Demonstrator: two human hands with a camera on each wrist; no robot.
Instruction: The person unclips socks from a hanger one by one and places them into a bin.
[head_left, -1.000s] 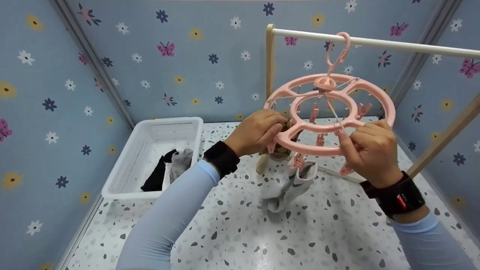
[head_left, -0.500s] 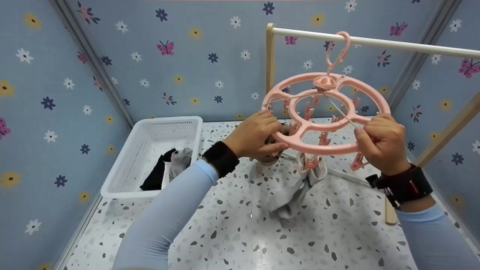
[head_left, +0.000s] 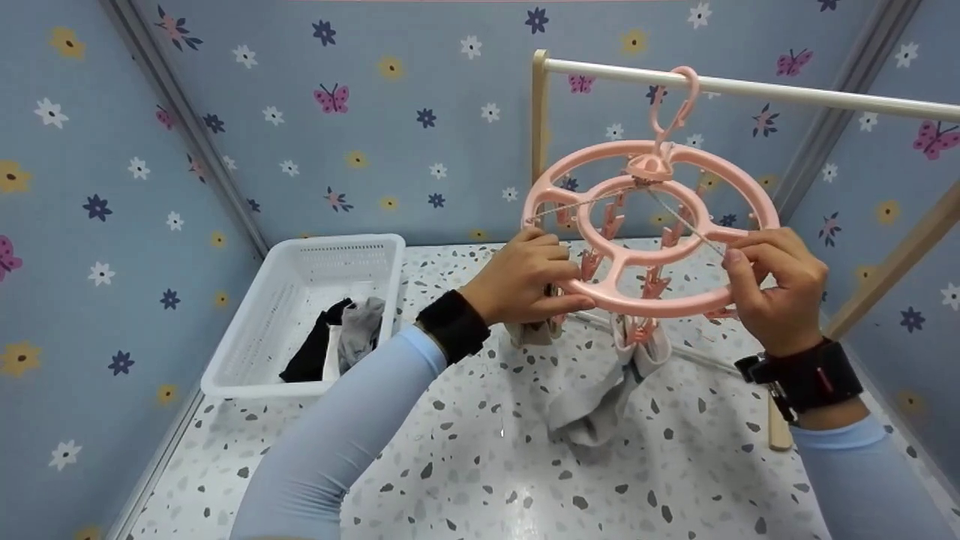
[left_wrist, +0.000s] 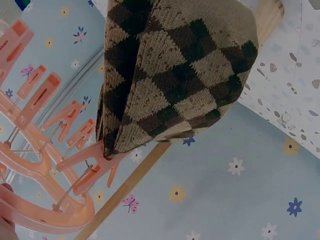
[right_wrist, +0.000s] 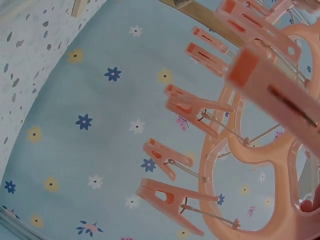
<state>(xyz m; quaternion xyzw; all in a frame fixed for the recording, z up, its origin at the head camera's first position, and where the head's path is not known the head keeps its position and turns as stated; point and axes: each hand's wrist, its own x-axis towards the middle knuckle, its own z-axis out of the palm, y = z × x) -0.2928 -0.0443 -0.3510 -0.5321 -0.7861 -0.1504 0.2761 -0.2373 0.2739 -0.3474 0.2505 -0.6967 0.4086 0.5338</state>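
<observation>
Pink clip ring (head_left: 667, 306), upper right of frame, sits between left hand (head_left: 529, 277) gripping its left rim and right hand (head_left: 784, 289) pinching its right, grey sock (head_left: 600, 409) hanging below.

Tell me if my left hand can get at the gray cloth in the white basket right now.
Probably yes, after letting go: your left hand holds the pink hanger, but the white basket is open on top and nothing covers the gray cloth.
</observation>
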